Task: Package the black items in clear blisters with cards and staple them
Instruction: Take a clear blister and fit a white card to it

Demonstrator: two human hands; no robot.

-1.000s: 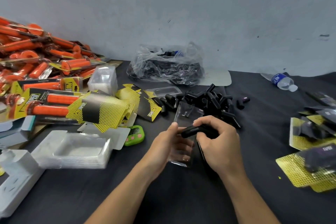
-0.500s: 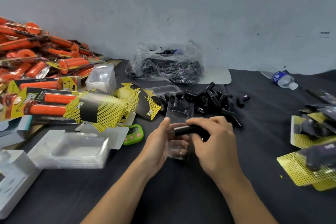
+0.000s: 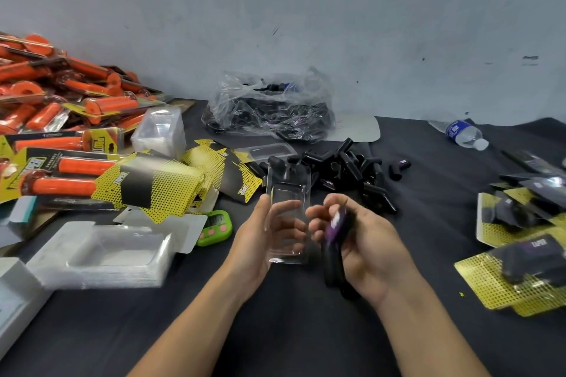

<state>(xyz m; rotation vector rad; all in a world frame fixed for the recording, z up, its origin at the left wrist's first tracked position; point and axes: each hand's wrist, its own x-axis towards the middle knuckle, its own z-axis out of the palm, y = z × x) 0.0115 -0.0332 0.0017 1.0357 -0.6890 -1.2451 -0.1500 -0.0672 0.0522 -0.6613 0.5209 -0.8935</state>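
So that loading is probably easier, clear blister (image 3: 288,220) is pinched between left hand (image 3: 260,239) thumb and curled fingers; black item (image 3: 334,246) is gripped in curled right hand (image 3: 367,242) at its 3 o'clock. Spare black items (image 3: 343,165) are heaped at 12 o'clock, cards (image 3: 153,187) at 10.

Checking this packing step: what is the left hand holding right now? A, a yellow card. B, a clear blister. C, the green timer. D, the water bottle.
B: the left hand grips the clear blister between thumb and fingers, while the right hand holds a black item.
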